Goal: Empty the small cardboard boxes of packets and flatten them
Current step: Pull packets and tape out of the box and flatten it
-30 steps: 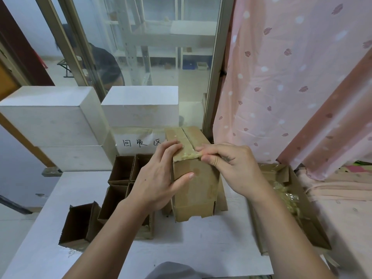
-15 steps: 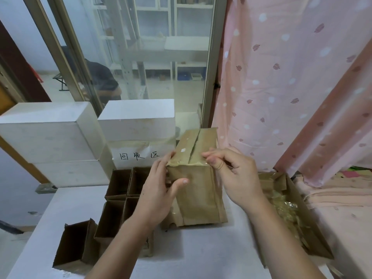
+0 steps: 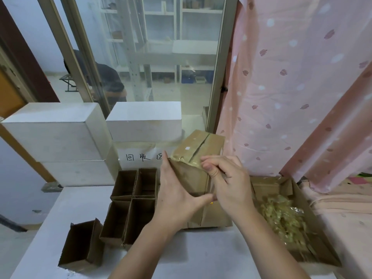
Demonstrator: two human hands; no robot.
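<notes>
A small taped cardboard box [image 3: 198, 150] stands on end at the middle of the white table [image 3: 201, 258]. My left hand [image 3: 177, 198] grips its left side, thumb across the front. My right hand [image 3: 227, 182] pinches the yellowish tape at the box's upper front edge. Beneath it lie flattened cardboard pieces [image 3: 213, 218]. To the right, a large open carton [image 3: 289, 190] holds a heap of clear packets [image 3: 283, 220]. Several emptied small boxes [image 3: 130, 198] stand open at the left, one more [image 3: 80, 244] apart near the front left.
White foam blocks [image 3: 60, 133] are stacked behind the open boxes, one bearing a paper label [image 3: 141, 158]. A glass partition stands behind them, with a person beyond it. A pink curtain [image 3: 291, 87] hangs at the right, over pink cloth.
The box's top has tipped away and to the right. My right hand has slid down the box's right side, still on the tape. The camera has tilted upward.
</notes>
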